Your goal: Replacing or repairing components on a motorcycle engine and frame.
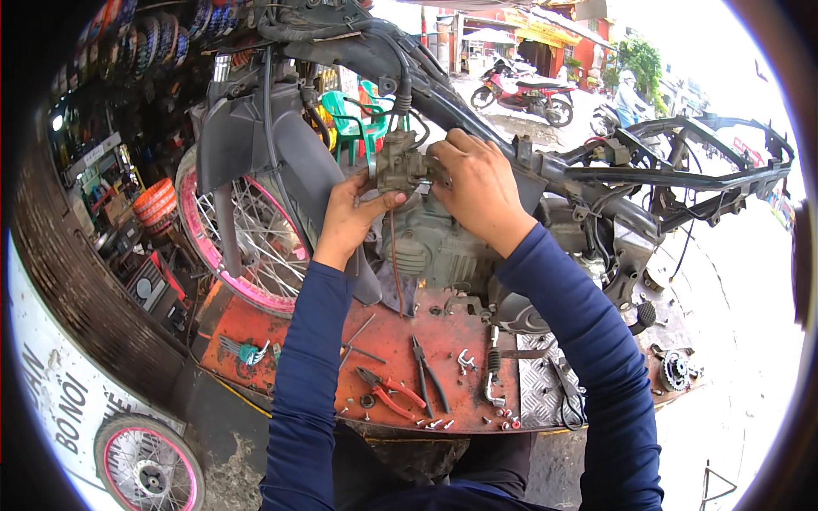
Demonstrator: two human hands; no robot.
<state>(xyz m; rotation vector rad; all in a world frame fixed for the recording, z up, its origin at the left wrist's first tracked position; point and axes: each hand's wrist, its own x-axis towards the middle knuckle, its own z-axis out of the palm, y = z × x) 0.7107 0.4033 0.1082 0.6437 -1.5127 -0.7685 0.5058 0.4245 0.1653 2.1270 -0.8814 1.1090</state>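
The person's left hand (354,213) is closed on the lower left side of the carburetor (394,169), thumb laid along its front. The right hand (479,183) is bent round its right end, fingers curled in; the fingertips are partly hidden, so whether they pinch some small part cannot be told. The carburetor is just above the engine (434,251), with a cable (402,92) running up from its top and a brown hose (393,247) hanging in front of the engine.

The step in hand seems to be work on the carburetor's right end. The next move probably calls for a steady left hold while the right fingers turn or seat what they touch, without straining the cable.

Above the engine slants the black frame (443,109); left of it stands the pink-rimmed wheel (203,245). Below it, on the red table (473,395), lie red pliers (397,389), black pliers (419,353) and, farther left, hex keys (247,352).
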